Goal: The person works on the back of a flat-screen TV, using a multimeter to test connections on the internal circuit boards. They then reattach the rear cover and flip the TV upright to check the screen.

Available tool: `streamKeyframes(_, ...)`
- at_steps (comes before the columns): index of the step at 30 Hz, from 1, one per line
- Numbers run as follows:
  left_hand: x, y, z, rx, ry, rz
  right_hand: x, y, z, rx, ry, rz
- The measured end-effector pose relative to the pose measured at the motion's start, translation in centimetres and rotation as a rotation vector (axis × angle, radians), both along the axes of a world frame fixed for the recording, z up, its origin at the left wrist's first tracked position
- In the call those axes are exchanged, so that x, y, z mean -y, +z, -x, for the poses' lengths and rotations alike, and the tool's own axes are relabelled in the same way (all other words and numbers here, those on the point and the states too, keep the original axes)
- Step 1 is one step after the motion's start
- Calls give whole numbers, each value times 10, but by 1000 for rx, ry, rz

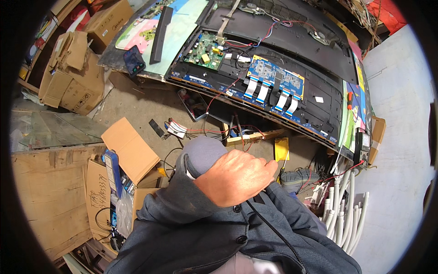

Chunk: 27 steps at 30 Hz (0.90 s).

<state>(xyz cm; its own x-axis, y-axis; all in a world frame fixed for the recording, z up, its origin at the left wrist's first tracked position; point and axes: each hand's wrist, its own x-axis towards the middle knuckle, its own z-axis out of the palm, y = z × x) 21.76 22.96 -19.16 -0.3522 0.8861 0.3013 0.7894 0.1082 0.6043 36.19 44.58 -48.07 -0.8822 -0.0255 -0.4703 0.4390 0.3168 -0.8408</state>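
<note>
My left hand (237,177) is closed in front of my chest, its back up and fingers curled toward the right. It sits at the end of my right sleeve (296,212); what the fingers hold, if anything, is hidden. My right hand does not show. Beyond them, on a bench, lies an opened flat television (319,107) with its black inside facing up. A green circuit board (205,51) sits at its left. Right of that is a blue circuit board (276,77) with several white ribbon cables (262,92) running to the near edge.
A black back cover (292,34) lies behind. A dark bar (161,34) and a dark blue device (133,60) are on the bench's left. Cardboard boxes (75,93) stand left, wires and a wooden frame (255,137) below, white tubes (349,219) at right.
</note>
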Motion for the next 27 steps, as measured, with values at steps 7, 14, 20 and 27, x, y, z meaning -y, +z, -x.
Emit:
streamKeyframes(7, -1, -1, -1, -61, 11, -31, -1, -1, 1, -17, -8, -21)
streamKeyframes(14, -4, 4, 2, 17, -24, 84, 4, -7, 2, -49, -15, -21)
streamKeyframes(20, -5, 10, 2, 31, -22, 170, 5, 5, 6, -49, 26, -22)
streamKeyframes(27, -6, 15, 0, 4, -20, 176, -13, 17, 20, -42, 31, 162)
